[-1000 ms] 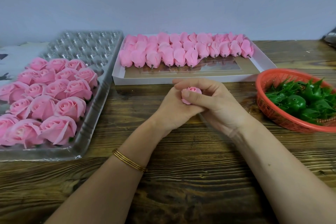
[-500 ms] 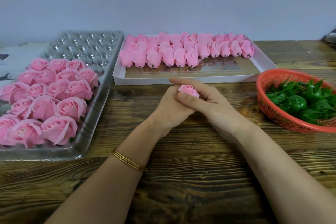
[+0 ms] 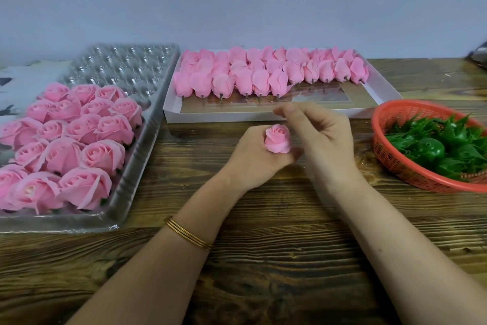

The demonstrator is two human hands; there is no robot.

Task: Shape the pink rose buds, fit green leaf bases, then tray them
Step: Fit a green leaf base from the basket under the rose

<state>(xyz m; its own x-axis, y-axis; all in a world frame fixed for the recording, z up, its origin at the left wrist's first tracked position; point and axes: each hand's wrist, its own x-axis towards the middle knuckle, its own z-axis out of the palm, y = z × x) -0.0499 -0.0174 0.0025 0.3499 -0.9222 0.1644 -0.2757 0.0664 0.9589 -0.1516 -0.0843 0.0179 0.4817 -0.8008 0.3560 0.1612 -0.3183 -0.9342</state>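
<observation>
The grip of the left hand (image 3: 253,156) is closed round the lower half of one bud (image 3: 278,138), fingers curled about its foot. The bud stands upright in the fist, long axis roughly vertical, its spiral of petals facing up and its underside hidden in the palm. The right hand (image 3: 324,137) hovers just right of the bud and slightly farther, apart from it. Its fingers are loosely curled and hold nothing that I can see, though motion blurs the fingertips.

The bud looks shaped, so I judge the leaf base to be the next step. That move turns on one relation: the leaf bases (image 3: 432,150) lie in the red basket (image 3: 395,164) to the right of both hands, and the free right hand is clearly the nearer one. A base has to meet the bud from below, along the bud's own axis. The left grip now covers that end, so it would likely need to shift up or tilt the bud to expose the foot.

The tray (image 3: 131,193) lies to the left, on the side of the holding hand. Finished roses (image 3: 79,137) fill its near part, and empty cups show at the far end. Unshaped buds (image 3: 263,74) lie in rows in the white box (image 3: 263,116) beyond the hands. All of it rests on the wooden surface (image 3: 263,219).
</observation>
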